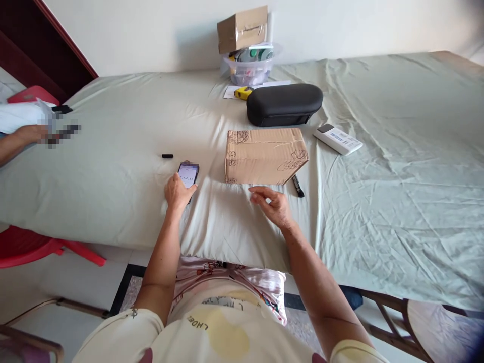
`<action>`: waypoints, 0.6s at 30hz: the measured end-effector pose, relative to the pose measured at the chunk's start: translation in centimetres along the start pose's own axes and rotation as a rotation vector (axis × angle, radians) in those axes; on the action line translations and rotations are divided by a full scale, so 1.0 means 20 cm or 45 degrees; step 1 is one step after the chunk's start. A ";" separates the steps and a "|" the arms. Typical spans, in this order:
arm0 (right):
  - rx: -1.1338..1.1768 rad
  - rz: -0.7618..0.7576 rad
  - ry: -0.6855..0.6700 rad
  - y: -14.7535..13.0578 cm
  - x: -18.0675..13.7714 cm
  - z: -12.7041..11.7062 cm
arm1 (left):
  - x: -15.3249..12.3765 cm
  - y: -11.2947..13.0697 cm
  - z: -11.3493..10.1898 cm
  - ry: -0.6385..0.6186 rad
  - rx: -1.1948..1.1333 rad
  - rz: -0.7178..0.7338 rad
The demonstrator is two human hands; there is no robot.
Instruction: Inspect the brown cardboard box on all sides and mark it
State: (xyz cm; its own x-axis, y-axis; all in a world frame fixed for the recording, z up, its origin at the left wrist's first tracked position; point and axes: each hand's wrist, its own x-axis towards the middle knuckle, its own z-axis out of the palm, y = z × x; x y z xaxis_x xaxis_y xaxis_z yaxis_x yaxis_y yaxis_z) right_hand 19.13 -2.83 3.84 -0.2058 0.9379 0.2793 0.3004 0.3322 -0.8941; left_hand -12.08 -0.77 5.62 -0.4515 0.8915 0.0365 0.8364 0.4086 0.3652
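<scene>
Brown cardboard forms the box [264, 157], which sits near the middle of the near edge of the cloth-covered surface [381, 217], its long axis running alongside that edge. Nearer to it is the right hand [274, 204] – fingers loosely bent, the gap to the thumb narrow, nothing seen between them. From these fingertips the box lies ahead, toward the far edge, just beside them; whether they touch its lower front I cannot tell.

Left of the box, the phone [188, 174] lies with its long axis pointing from the near edge toward the far one. The left hand [176, 194] wraps its near end, thumb on the right side, fingers on the left.

A black marker [298, 187] lies by the box's right side, and a small black piece [167, 156] rests past the phone, toward the surface's left edge. Farther toward the far edge are a black case [283, 105] and a white device [339, 140]. At the left edge shows another person's hand [32, 133], partly pixelated.
</scene>
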 end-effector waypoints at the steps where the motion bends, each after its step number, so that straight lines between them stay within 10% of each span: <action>1: -0.001 -0.011 0.130 0.01 0.00 -0.02 | 0.00 -0.01 0.00 0.011 -0.004 0.027; 8: -0.470 0.123 0.980 0.21 0.06 -0.25 | -0.01 0.06 0.01 0.296 -0.497 0.340; 12: -0.867 0.384 0.735 0.30 0.06 -0.30 | -0.03 0.31 0.05 0.355 -0.978 0.672; 18: -0.994 0.640 0.570 0.31 0.03 -0.29 | -0.07 0.56 0.22 0.353 -0.929 1.000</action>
State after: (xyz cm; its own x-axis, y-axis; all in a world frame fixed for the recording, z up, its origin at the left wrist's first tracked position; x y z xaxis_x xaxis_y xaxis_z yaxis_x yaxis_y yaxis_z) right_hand 26.20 0.40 0.49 0.4285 0.8847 0.1833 0.8100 -0.2863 -0.5118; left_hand -0.76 3.47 5.48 -0.0060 0.7405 0.6720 0.5779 -0.5459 0.6067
